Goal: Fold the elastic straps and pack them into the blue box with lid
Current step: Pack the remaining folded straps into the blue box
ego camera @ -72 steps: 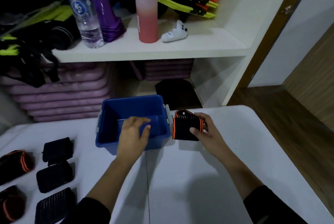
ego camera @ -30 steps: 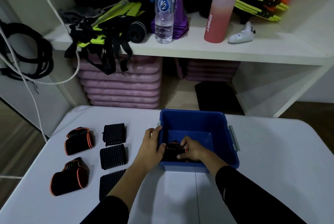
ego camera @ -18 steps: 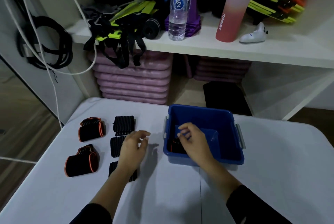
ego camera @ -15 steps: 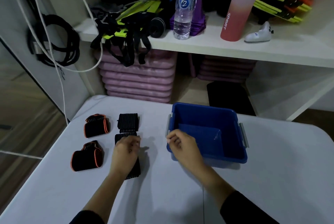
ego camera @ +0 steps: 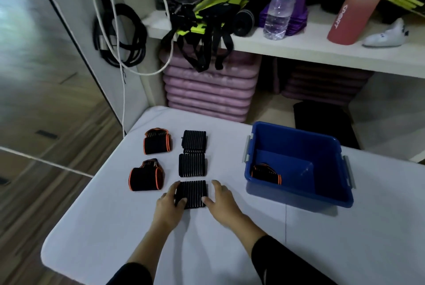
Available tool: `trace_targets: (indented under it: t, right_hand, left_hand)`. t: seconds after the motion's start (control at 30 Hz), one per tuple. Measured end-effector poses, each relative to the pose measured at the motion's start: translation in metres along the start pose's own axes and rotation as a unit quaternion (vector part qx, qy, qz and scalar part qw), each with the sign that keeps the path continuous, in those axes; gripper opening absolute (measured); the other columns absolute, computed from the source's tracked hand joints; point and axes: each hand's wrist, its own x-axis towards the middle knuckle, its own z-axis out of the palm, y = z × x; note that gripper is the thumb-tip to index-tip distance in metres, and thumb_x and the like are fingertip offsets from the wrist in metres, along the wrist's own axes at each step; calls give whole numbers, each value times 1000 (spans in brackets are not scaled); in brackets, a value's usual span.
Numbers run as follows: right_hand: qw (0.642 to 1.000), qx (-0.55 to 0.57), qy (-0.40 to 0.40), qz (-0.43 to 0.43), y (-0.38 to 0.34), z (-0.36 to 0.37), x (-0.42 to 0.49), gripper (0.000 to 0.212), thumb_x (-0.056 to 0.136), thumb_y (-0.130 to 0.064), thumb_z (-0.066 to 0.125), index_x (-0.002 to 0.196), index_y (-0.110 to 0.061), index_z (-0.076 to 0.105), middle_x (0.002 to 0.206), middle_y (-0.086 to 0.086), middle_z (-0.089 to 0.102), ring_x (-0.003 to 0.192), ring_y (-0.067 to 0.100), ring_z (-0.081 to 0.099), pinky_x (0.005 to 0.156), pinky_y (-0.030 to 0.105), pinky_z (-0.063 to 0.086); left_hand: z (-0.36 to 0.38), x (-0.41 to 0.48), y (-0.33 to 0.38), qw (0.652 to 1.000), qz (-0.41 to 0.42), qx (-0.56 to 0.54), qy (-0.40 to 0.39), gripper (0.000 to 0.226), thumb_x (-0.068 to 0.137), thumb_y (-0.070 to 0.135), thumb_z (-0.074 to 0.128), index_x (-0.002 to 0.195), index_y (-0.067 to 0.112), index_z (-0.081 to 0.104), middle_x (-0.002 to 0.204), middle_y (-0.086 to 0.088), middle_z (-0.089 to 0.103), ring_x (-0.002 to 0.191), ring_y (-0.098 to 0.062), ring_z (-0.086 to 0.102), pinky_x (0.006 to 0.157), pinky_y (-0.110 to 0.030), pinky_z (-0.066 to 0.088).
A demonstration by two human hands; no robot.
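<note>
Moved: both hands have come away from the box and over to the row of straps at 9 o'clock of it, and my head has swung left with them.
Left hand (ego camera: pixel 171 204): fingers loose and fairly straight, laid against the left edge of the near strap (ego camera: pixel 192 194), thumb resting on it.
Right hand (ego camera: pixel 224 202): spread wide, with only the thumb tip touching the strap's right edge.
Grip: neither hand has closed round the strap yet, and it lies flat on the table (ego camera: pixel 230 250).
Box (ego camera: pixel 299 197): at 2 o'clock from my hands, open on top, with one orange strap (ego camera: pixel 266 173) lying in its 8 o'clock corner.
Waiting: two more ribbed straps (ego camera: pixel 192 165) stand in line at 12 o'clock of the near one, and two orange-edged ones (ego camera: pixel 146 177) sit at 10 o'clock.
Lid: not in view.
Meaning: one strap is packed and I am starting on the second, so five are left. That puts the job early on, I judge.
Next: close both hands on the near strap, lift it, and carry it across to 2 o'clock.
</note>
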Motion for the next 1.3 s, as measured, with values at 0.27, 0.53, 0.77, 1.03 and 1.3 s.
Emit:
trace_targets:
  t: [0.27,0.53,0.77,1.03,1.3]
  right_hand:
    - [994,82,34,58,-15,33,23,54,85,-30,60,130,-11,38,121,14,55,112,32,55,94,46,48]
    - [989,91,17,111,-17,36,24,45,80,-40,62,119,-18,51,119,7,54,110,28,56,93,43,50]
    - [970,226,-1,93,-9,31,11,42,77,-32,67,115,-21,53,117,4,58,102,22,61,89,42,55]
    - [960,280,23,-4,-38,-52,-19,35,89,-24,62,120,-19,47,116,2,58,104,18,59,86,29,50]
    - [938,311,140,-58,-26,-162,-35,31,88,-20,64,115,-23,49,108,3,63,99,19,64,88,33,53]
  left_hand:
    - [2,-2,-3,999,5,-34,10,49,87,7,57,132,19,42,108,-13,64,94,-27,61,79,-29,46]
    - [-1,-10,-10,996,6,-88,3,50,85,2,56,129,24,43,101,-6,63,86,-20,61,72,-22,44]
    - [-2,-16,-12,994,17,-109,-1,51,84,4,58,127,29,45,98,-2,65,82,-16,62,71,-22,46]
    - [-23,-17,39,967,110,-225,43,31,96,33,43,126,36,51,98,8,63,88,-5,59,82,-26,47]
    - [-17,9,110,966,181,-186,11,29,94,23,50,120,34,53,107,1,62,92,-17,62,85,-35,53]
